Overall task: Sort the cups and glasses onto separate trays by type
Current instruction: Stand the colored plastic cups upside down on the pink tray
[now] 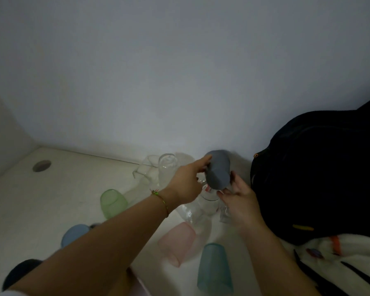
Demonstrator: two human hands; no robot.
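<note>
A grey-blue plastic cup [218, 170] is tilted in the air near the back wall, above a cluster of clear glasses [207, 202]. My left hand [186, 181] reaches to it from the left, index finger lying along its upper end, the other fingers curled at its side. From below on the right, my right hand [238, 201] holds the cup's lower rim between thumb and fingertips. On the white table stand a green cup [113, 202], a blue cup [75, 233] and a teal cup [214, 271]. A pink cup [176, 242] lies on its side.
Two more clear glasses [168, 165] stand at the back by the wall. A black bag [318, 178] fills the right side, over a white striped cloth [329, 263]. A dark cup [19, 272] is at bottom left, and a round hole [41, 166] is in the table [51, 199].
</note>
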